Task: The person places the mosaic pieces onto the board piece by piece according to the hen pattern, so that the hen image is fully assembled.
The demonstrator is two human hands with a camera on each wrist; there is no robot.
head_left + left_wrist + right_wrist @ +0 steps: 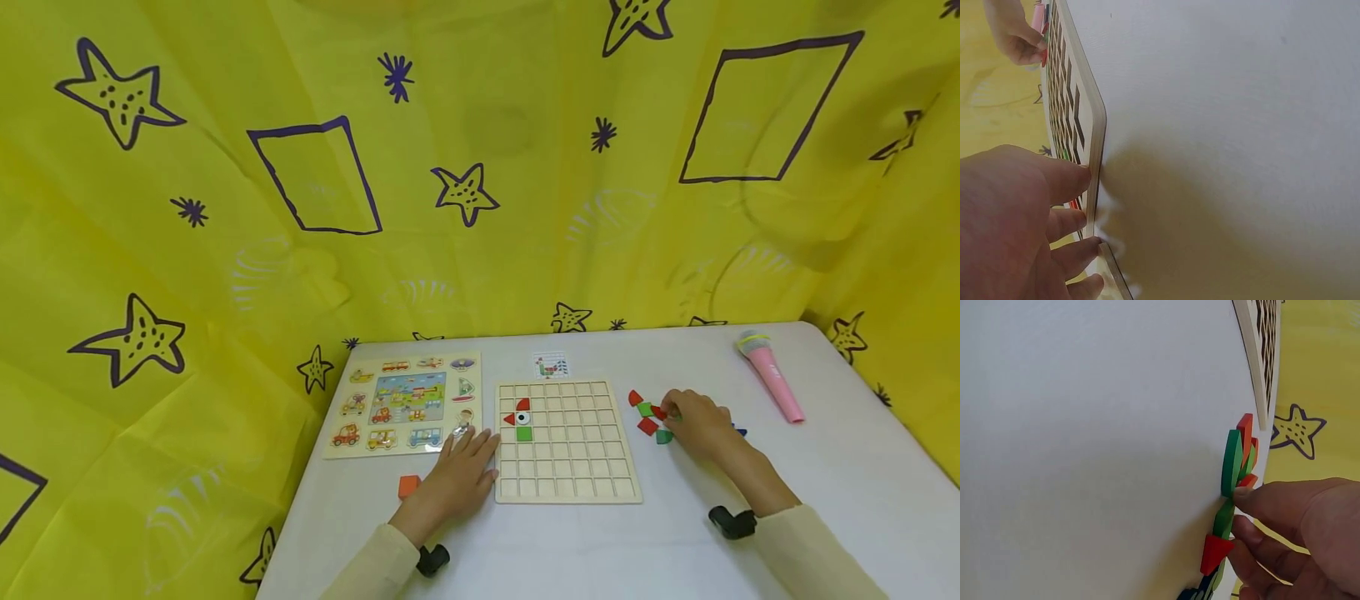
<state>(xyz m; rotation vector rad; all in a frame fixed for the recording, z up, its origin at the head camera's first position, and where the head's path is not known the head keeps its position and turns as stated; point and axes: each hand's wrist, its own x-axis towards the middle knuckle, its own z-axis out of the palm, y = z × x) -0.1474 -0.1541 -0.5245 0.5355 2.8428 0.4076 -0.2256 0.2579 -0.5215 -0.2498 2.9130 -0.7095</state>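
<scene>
Touching the red piece (pixel 658 412), right hand (pixel 697 423) beside grid board (pixel 566 492).

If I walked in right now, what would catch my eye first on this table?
Probably the bright yellow star-printed cloth hung behind the white table. At the table's middle lies a pale wooden grid board with a few coloured tiles set in it; the left hand rests against its left edge. To its right, the right hand fingers a cluster of loose red and green wooden pieces.
</scene>
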